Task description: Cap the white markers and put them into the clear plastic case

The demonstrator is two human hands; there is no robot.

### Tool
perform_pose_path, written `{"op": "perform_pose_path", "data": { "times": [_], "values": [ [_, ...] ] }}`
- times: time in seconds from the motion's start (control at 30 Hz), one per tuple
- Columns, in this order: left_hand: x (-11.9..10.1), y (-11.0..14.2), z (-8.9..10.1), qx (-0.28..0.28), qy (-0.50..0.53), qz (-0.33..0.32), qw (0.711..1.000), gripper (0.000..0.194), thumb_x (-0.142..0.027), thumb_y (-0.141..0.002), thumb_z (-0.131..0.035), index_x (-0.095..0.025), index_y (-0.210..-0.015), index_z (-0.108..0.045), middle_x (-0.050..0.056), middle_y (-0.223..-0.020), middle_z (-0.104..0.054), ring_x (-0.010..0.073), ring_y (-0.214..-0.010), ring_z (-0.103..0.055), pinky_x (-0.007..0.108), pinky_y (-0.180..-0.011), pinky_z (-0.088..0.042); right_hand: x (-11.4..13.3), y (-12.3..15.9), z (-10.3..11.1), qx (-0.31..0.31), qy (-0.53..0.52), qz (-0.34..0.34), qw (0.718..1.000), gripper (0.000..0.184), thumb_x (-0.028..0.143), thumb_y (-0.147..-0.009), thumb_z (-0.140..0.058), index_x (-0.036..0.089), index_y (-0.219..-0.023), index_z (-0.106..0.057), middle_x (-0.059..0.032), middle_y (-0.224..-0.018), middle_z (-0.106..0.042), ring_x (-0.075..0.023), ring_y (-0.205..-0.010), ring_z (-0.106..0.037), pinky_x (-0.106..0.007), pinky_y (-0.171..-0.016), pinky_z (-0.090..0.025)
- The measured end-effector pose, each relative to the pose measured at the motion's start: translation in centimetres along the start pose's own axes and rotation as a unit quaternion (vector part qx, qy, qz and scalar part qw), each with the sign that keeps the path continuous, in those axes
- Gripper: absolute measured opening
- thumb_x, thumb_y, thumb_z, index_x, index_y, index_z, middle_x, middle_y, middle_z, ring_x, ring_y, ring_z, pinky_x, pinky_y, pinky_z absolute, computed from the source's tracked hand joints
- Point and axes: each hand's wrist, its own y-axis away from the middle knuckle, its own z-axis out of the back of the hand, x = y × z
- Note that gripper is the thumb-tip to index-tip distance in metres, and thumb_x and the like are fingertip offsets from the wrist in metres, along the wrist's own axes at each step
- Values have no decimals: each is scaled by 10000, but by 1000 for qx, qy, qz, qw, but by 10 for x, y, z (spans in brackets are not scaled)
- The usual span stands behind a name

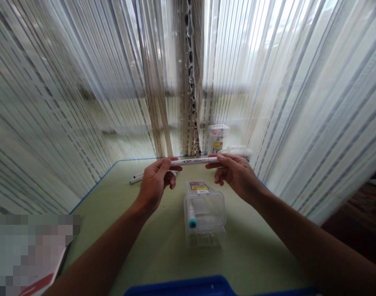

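Note:
A white marker pen (194, 161) is held level above the green table (163, 255), one end in each hand. My left hand (157, 183) pinches its left end between thumb and fingers. My right hand (235, 172) pinches the right end. Just below the hands stands a clear plastic box (204, 213) with a coloured label on top; one marker with a teal cap (191, 213) stands inside it.
Two loose markers (137, 178) lie on the table left of my left hand. A second clear box (217, 139) and a plastic wrapper (235, 151) sit at the far edge by the striped curtains. A blue tray rim (188, 285) is at the near edge.

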Motion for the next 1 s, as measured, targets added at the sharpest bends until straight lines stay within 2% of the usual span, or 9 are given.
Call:
{"op": "perform_pose_path", "data": {
  "times": [0.33, 0.6, 0.8, 1.0],
  "values": [
    [0, -1, 1, -17, 8, -7, 1000, 288, -342, -848, -660, -93, -992, -676, 60, -784, -693, 63, -424, -485, 203, -386, -377, -4, -1, 1, 9, 20, 11, 1000, 306, 386, -770, -751, 141, -950, -720, -76, -796, -765, -114, -420, -619, -218, -371, -435],
    [0, 0, 1, -10, -17, -25, 1000, 300, -281, -765, -775, -98, -981, -676, 16, -760, -663, 41, -434, -459, 191, -394, -375, -7, -3, 3, 15, 69, 39, 997, 340, 373, -707, -835, 144, -926, -715, -50, -772, -754, -90, -420, -598, -208, -374, -455],
    [-1, 1, 1, 0, -22, -29, 999, 298, -247, -707, -835, -107, -927, -691, -23, -685, -619, 40, -454, -456, 185, -405, -371, -3, -1, 0, 3, 93, 35, 995, 430, 385, -596, -900, 130, -888, -711, -23, -674, -726, -91, -402, -583, -205, -361, -451],
    [-7, 6, -2, 2, -8, -23, 1000, 265, -252, -697, -843, -112, -893, -730, -29, -633, -605, 39, -448, -449, 184, -418, -362, -4, -1, 0, 2, 106, 43, 993, 405, 399, -613, -888, 128, -857, -710, 11, -551, -659, -94, -398, -570, -191, -353, -410]
  ]
}}
